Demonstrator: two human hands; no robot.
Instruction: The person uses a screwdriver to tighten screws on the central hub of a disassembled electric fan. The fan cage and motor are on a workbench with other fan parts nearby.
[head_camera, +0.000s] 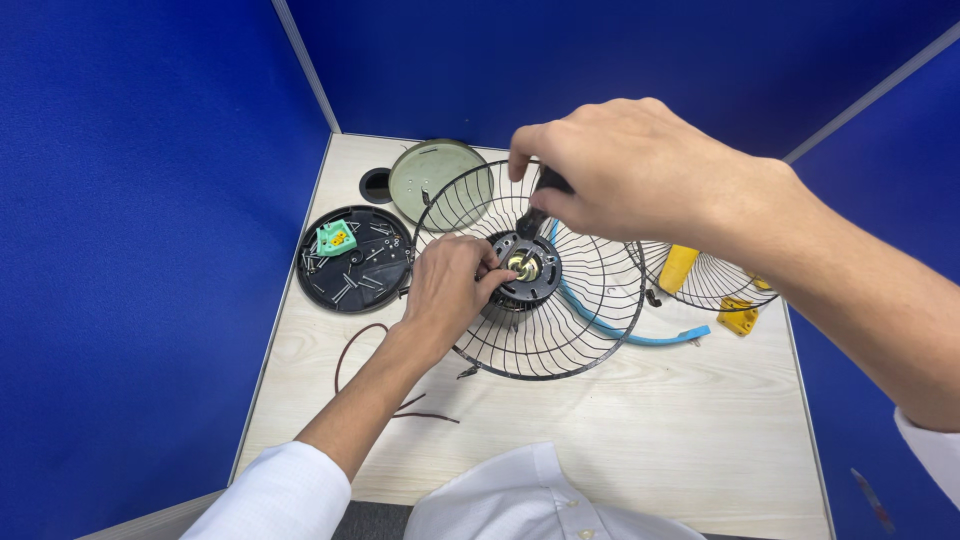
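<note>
- White shirt front (540, 495) fills the near edge, just over the wooden table (640, 440).
- Right hand (640, 175) is clamped on a dark tool handle (548, 185), its tip pointing down at the hub (527, 268).
- Left hand (450, 285) pinches the hub's left side, fingers closed on it.
- Hub sits mid-table, inside a black wire guard (540, 330).
- Black tray (350, 265) of screws, with a green block (336, 238), lies left.
- Second guard (700, 275) with yellow parts lies right; a blue strip (630, 335) curves between.

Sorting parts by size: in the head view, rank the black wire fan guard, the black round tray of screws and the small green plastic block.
Largest to smallest:
1. Black wire fan guard
2. Black round tray of screws
3. Small green plastic block
</note>
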